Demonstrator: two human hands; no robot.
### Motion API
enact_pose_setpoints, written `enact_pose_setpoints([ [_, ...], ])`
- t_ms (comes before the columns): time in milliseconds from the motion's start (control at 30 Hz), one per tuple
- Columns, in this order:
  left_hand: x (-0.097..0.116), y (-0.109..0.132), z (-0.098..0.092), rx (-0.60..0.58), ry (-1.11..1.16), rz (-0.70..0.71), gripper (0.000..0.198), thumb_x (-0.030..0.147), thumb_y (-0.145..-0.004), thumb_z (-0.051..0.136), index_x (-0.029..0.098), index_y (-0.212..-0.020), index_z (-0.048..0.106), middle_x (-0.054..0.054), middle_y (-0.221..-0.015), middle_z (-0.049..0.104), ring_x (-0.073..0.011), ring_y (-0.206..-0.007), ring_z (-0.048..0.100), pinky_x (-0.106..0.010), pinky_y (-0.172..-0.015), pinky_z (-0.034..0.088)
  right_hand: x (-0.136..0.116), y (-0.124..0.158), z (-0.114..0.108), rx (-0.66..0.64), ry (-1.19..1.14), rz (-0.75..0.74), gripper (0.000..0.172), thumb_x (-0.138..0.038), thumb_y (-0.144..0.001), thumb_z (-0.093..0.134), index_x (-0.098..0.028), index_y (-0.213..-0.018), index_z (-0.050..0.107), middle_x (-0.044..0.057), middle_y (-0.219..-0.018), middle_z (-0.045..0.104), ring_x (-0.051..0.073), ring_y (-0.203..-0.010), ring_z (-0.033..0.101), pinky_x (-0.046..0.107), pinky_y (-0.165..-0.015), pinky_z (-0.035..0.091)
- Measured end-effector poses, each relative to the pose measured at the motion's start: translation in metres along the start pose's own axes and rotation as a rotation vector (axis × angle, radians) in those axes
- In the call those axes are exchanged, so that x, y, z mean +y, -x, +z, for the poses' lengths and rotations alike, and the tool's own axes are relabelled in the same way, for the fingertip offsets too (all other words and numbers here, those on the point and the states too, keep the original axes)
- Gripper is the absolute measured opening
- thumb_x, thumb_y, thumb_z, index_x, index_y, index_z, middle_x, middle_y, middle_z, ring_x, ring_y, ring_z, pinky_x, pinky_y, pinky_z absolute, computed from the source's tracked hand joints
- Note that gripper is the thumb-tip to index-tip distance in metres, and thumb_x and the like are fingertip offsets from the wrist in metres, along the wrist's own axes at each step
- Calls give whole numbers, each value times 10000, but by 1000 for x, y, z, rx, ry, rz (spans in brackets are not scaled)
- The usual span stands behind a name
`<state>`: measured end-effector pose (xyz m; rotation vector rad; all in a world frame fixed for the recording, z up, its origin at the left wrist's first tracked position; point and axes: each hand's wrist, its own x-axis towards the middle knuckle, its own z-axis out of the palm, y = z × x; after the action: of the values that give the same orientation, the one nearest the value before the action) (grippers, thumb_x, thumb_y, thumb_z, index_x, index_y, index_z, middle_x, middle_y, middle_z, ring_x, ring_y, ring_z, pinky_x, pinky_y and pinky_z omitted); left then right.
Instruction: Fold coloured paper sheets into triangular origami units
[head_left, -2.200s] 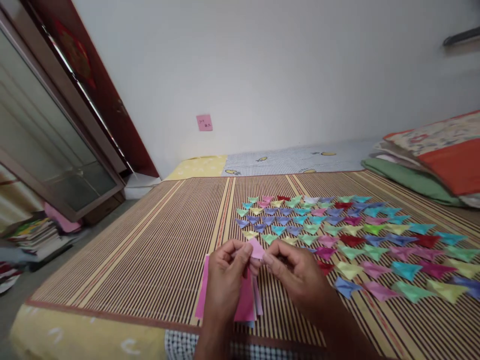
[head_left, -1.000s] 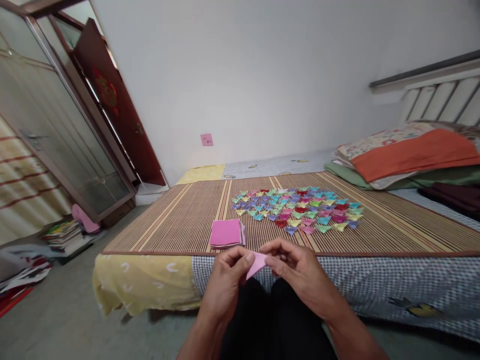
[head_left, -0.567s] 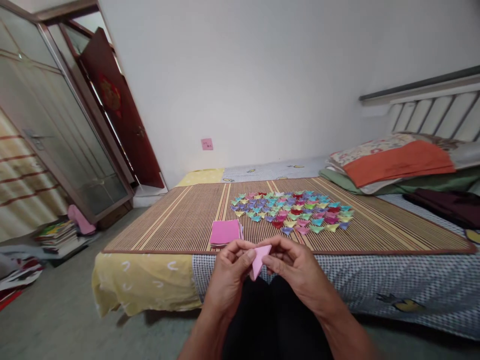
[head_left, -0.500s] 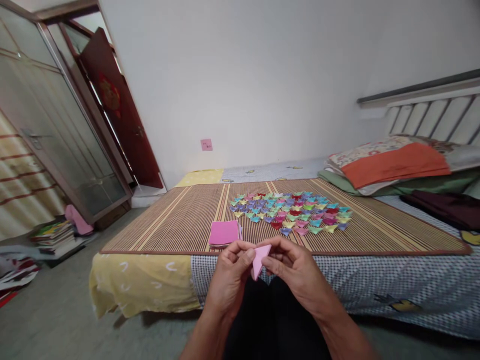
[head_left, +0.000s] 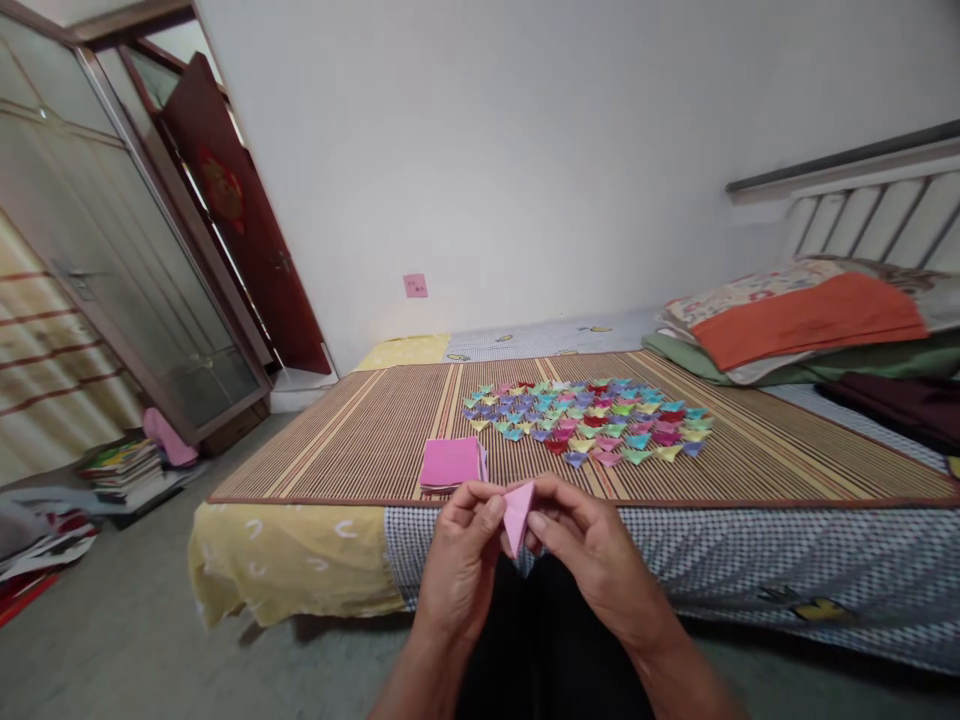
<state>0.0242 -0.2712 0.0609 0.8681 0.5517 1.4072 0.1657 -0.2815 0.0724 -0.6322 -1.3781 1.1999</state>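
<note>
from my end i have both hands low in mid-view, over the dark knees (head_left: 555, 640), just this side of the bed (head_left: 300, 560). the pink paper (head_left: 517, 512) is between them, its narrow point at six o'clock. the left hand (head_left: 457, 550), at eight from the paper, pinches one side between thumb and forefinger; the right hand (head_left: 576, 530), at three, pinches the other — both thumbs on the face i see. the remaining fingers curl in behind, and i cannot tell whether they touch the paper. i read the two-sided grip as a way to steady so small a piece.

the stack (head_left: 451, 463) sits at ten o'clock, near the front edge of the mat (head_left: 360, 430), probably for easy reach. at one o'clock the folded pieces (head_left: 590, 431) lie in rows — spread, it seems, so none gets crushed. the pillows (head_left: 810, 320) are at two, well apart from the hands.
</note>
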Motion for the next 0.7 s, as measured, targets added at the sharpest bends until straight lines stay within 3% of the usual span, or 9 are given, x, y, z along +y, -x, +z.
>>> enact_pose_setpoints([
  [167,-5,0,-1,83,-221,121,207,312,-769,868,151,-837,757,10,-702,680,-92,-607,567,-190,-597,472,8,3,2,145,198,-58,45,-236,-903,645,-196,-914,664,4,-788,670,171,-732,645,270,-699,530],
  [267,-4,3,-1,117,-413,188,171,321,-823,813,162,-870,771,-9,-748,701,-126,-685,612,-213,-655,501,15,3,6,238,371,-110,90,-190,-895,604,-207,-811,630,-10,-709,645,163,-656,630,254,-627,508],
  [400,0,11,4,77,-627,194,310,347,-893,738,200,-1165,743,-68,-1016,761,-204,-933,691,-294,-866,539,24,-2,6,367,685,-357,125,-112,-880,574,-208,-814,617,-11,-721,604,153,-635,589,249,-611,474],
  [467,2,14,9,32,-673,129,501,360,-896,735,217,-1368,647,-96,-1168,749,-234,-1037,697,-329,-938,535,29,-5,6,346,770,-462,172,-54,-867,542,-205,-862,624,1,-771,607,159,-682,604,250,-640,479],
  [533,3,16,11,-6,-662,67,575,378,-914,704,207,-1450,585,-113,-1237,740,-248,-1078,704,-352,-973,538,34,-7,7,298,793,-516,252,1,-852,503,-202,-922,634,11,-817,612,163,-735,622,247,-673,489],
  [700,4,15,1,40,-704,83,477,364,-975,598,206,-1423,634,-101,-1294,737,-249,-1157,687,-371,-1053,508,41,-8,13,249,731,-496,255,-22,-927,508,-209,-998,667,17,-863,625,158,-789,636,238,-728,503],
])
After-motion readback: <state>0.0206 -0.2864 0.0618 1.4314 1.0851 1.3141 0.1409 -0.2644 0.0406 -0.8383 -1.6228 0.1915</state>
